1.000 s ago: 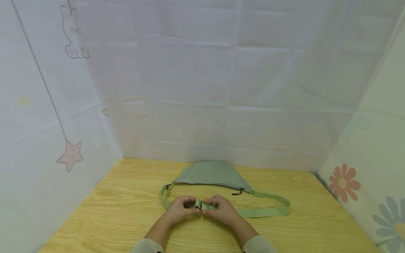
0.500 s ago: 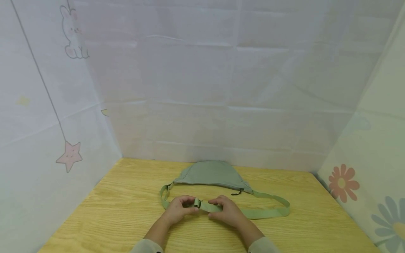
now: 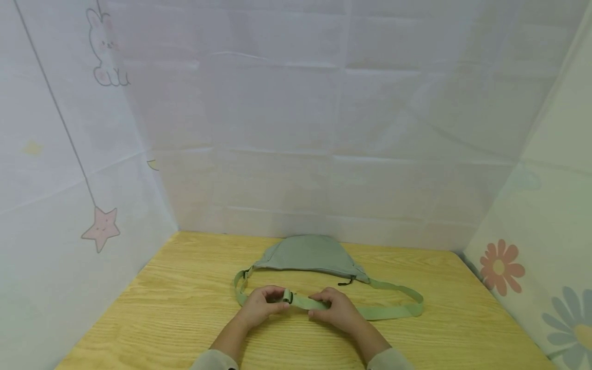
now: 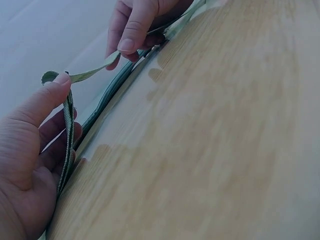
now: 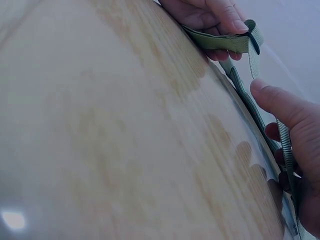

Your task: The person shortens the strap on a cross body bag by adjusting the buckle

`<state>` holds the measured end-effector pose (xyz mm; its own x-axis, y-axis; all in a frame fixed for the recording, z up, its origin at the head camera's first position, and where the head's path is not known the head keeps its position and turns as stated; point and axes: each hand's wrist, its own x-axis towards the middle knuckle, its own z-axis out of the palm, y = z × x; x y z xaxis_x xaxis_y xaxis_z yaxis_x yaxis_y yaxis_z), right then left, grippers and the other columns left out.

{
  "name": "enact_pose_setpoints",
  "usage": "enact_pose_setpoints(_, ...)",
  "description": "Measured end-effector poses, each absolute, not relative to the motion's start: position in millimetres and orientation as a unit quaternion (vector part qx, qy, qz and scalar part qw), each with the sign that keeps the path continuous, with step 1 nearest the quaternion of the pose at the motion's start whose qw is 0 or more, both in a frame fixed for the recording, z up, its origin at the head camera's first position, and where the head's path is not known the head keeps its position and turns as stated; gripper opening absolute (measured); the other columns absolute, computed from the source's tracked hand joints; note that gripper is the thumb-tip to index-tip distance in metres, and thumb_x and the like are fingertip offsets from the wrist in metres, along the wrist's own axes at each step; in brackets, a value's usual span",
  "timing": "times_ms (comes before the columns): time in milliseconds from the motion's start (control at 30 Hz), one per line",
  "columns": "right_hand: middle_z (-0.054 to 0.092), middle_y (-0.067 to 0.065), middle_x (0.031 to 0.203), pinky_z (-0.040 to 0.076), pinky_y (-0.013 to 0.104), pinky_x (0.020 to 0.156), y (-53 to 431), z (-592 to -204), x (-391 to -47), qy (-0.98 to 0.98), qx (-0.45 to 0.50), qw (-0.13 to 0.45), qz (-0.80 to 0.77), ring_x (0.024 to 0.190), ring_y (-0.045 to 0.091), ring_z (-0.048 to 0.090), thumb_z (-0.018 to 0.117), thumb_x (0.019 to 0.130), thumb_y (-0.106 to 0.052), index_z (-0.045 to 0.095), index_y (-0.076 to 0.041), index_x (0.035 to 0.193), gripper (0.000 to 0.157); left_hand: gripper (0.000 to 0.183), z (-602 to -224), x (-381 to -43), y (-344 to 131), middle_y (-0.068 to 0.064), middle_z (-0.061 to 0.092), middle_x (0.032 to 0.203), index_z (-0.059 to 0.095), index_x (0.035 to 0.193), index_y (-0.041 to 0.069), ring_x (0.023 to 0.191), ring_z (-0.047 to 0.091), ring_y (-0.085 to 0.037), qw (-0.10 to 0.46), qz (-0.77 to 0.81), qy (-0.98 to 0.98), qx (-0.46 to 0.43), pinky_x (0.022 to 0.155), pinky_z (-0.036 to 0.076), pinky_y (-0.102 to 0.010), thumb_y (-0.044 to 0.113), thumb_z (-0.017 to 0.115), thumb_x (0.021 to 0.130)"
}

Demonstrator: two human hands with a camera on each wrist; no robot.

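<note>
A grey-green waist bag (image 3: 307,253) lies toward the back of the table, its light green strap (image 3: 390,312) looping to the front. My left hand (image 3: 260,305) pinches the strap at the dark slide buckle (image 3: 291,297), thumb right at the folded webbing. A short way to the right, my right hand (image 3: 339,310) holds the same strap between thumb and fingers. In the right wrist view, the strap runs from the black slider (image 5: 254,44) down under my right thumb. The webbing between both hands is raised in the left wrist view.
The wooden table (image 3: 176,313) reaches to pale cloth walls at the back and sides. A black zipper pull (image 3: 345,283) hangs from the bag's front edge. Near the bag's left end, another dark strap fitting (image 3: 246,273) shows.
My right hand has slid to the right along the strap, away from the buckle, so more webbing shows between the hands. My left hand has stayed nearly in place.
</note>
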<state>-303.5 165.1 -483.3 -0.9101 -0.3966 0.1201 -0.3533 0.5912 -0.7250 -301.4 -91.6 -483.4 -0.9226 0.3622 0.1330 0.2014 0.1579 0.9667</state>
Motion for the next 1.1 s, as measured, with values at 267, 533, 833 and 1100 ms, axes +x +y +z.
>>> enact_pose_setpoints(267,0.061,-0.003,0.098,0.044,0.025,0.075,164,-483,-304,0.882,-0.206,0.043,-0.421,0.084,0.006,0.050,0.073,0.087,-0.042,0.070,-0.017,0.123,0.044,0.038,-485,-303,-92,-0.019,0.068,0.116,0.064,0.118,-0.005,0.100,0.059,-0.013,0.061,0.627,0.753,0.190,0.083,0.049,-0.018,0.013,0.074,0.087)
enact_pose_setpoints(533,0.064,-0.003,0.098,0.044,0.022,0.074,157,-485,-304,0.882,-0.223,0.013,-0.414,0.084,0.002,0.051,0.073,0.087,-0.041,0.073,-0.015,0.116,0.039,0.038,-486,-304,-92,-0.018,0.067,0.117,0.063,0.120,-0.005,0.100,0.059,-0.011,0.063,0.631,0.750,0.191,0.083,0.049,-0.018,0.014,0.073,0.088)
enact_pose_setpoints(833,0.060,0.001,0.090,0.037,0.024,0.063,154,-481,-302,0.859,-0.199,0.027,-0.470,0.072,0.007,0.042,0.069,0.091,-0.035,0.069,-0.009,0.122,0.040,0.037,-486,-303,-92,-0.016,0.068,0.113,0.064,0.117,-0.005,0.095,0.060,-0.005,0.061,0.622,0.754,0.202,0.082,0.050,-0.019,0.015,0.074,0.088)
enact_pose_setpoints(1100,0.064,0.004,0.100,0.041,0.023,0.066,153,-485,-303,0.852,-0.200,0.026,-0.483,0.077,0.006,0.046,0.068,0.092,-0.033,0.069,-0.009,0.122,0.038,0.036,-486,-304,-92,-0.014,0.069,0.111,0.065,0.116,-0.004,0.095,0.060,-0.005,0.063,0.615,0.758,0.209,0.082,0.049,-0.019,0.016,0.075,0.087)
